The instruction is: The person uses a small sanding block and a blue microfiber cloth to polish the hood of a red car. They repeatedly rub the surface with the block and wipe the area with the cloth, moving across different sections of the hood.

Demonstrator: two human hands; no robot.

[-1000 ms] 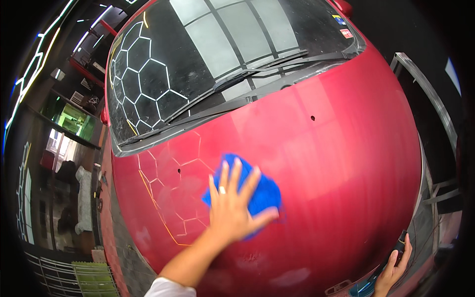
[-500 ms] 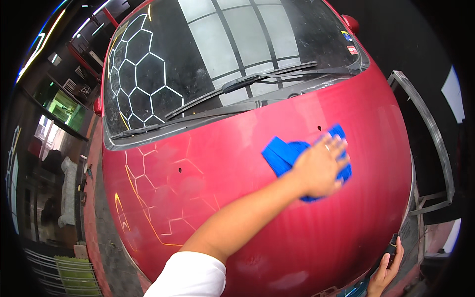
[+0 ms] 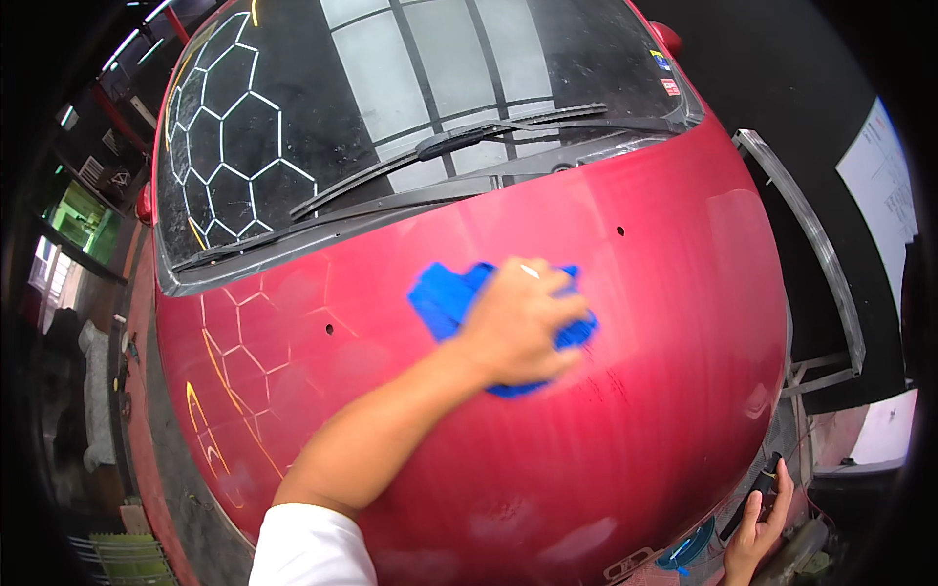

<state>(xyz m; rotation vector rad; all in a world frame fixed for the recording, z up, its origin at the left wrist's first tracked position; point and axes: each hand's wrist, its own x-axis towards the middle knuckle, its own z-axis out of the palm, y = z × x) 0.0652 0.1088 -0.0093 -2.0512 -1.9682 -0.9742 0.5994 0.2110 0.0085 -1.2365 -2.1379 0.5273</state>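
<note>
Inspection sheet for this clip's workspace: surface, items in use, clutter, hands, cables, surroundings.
Surface: red car hood, glossy, with light reflections, two small dark holes and hazy paler patches low down.
Items in use: blue cloth on the hood, bunched; black object at lower right.
Clutter: teal object at lower right, partly hidden.
Hands: left hand over the cloth, blurred, its grip unclear; right hand at the black object, fingers pointing up, grip unclear.
Cables: none clearly made out; lower right is too dark to be sure.
Surroundings: windshield with wipers beyond the hood; metal frame and white panel at right.
</note>
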